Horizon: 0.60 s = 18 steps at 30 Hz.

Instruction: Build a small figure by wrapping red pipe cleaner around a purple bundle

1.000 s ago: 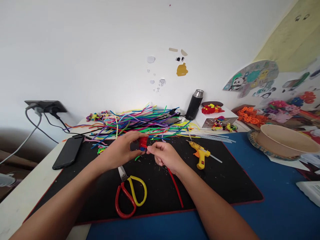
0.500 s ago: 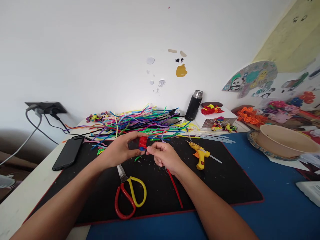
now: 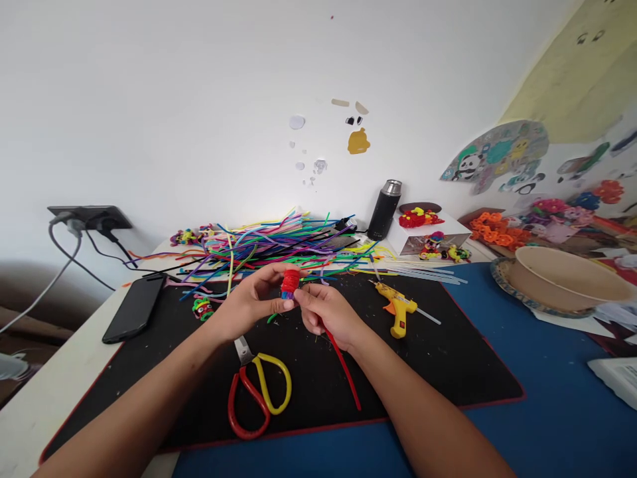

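Between the thumb and fingers of my left hand is a small roll of wound pipe cleaner, red above with blue and purple at its lower end. My right hand pinches at the roll's lower right side, its fingertips touching it. A red pipe cleaner trails from under my right hand down over the black mat. Whether that strand joins the roll is hidden by the fingers. Scissors with one red and one yellow handle lie below my left hand, partly open.
A yellow glue gun with a glue stick lies right of my hands. Behind are a heap of coloured pipe cleaners and a black flask. A small green-and-red figure and a phone are left; a beige bowl stands right.
The roll has turned upright in my left hand and shows more of its red windings. Both hands have shifted slightly right, and the figure by my left wrist shows more.
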{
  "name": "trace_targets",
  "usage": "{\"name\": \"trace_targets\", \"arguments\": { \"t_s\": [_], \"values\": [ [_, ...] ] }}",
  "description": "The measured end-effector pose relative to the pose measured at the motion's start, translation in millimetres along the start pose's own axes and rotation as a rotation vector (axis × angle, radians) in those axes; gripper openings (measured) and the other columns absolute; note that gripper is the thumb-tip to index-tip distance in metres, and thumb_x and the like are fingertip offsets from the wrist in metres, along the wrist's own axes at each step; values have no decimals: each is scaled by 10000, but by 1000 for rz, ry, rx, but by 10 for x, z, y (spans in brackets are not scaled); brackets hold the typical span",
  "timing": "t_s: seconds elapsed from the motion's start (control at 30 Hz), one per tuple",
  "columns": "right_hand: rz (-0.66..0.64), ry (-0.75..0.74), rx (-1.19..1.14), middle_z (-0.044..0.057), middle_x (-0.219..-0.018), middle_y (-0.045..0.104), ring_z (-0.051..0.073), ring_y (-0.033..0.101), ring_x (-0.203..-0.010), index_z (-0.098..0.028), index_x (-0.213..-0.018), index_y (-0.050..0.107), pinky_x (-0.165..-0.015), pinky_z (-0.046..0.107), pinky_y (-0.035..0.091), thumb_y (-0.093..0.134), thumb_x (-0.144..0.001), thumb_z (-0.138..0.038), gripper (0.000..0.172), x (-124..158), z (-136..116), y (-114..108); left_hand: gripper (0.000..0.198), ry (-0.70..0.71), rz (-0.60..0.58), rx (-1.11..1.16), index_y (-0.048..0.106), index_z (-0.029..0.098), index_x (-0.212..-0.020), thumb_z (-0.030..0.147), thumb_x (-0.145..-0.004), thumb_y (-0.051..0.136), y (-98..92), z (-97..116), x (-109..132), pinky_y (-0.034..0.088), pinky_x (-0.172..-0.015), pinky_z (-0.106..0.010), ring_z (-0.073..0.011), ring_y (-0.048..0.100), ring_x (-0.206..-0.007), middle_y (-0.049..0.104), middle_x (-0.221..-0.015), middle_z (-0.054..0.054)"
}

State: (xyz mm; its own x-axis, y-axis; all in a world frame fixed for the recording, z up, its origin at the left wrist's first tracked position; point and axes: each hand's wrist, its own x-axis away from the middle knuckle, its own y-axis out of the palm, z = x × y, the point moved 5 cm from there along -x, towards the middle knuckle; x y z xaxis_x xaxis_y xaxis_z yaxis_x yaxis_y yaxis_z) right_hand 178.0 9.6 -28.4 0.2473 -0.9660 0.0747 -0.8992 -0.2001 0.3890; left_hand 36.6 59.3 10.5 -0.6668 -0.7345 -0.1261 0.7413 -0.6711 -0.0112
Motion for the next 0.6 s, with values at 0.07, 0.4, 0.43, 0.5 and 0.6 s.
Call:
{"name": "trace_targets", "arguments": {
  "t_s": [0.07,0.4,0.43,0.5,0.6],
  "values": [
    [-22,-3,-5,-83,-488,503,74,367,-372,-202,-753,588,-408,253,222,823,-775,-684,537,1,8,6,538,7,-4,102,659,251,-1270,350,-800,902,62,-57,10,506,-1066,-435,-336,624,-1327,683,-1445,-136],
    [-11,-14,-68,-119,-439,398,65,323,-360,-183,-787,645,-420,264,182,863,-786,-582,455,-28,10,-51,567,5,-51,-36,588,252,-1388,413,-895,816,125,-39,2,420,-1185,-481,-337,551,-1427,605,-1540,-163],
    [1,-10,-58,-127,-433,379,65,319,-358,-182,-797,651,-420,263,177,869,-779,-577,452,-29,12,-56,572,13,-53,-108,585,256,-1404,415,-901,806,107,-2,7,419,-1188,-478,-332,553,-1421,600,-1544,-155],
    [23,-1,-32,-134,-430,367,63,316,-355,-184,-808,650,-418,260,169,883,-765,-562,446,-27,17,-59,598,36,-39,-293,572,271,-1441,411,-904,795,65,69,23,418,-1191,-476,-324,551,-1411,587,-1550,-135],
    [47,-4,4,-121,-452,429,58,324,-352,-188,-786,626,-408,260,165,906,-739,-539,452,-29,18,-53,631,82,-22,-576,574,276,-1469,372,-889,803,14,156,51,392,-1207,-485,-323,541,-1398,615,-1493,-122]
  ]
}}
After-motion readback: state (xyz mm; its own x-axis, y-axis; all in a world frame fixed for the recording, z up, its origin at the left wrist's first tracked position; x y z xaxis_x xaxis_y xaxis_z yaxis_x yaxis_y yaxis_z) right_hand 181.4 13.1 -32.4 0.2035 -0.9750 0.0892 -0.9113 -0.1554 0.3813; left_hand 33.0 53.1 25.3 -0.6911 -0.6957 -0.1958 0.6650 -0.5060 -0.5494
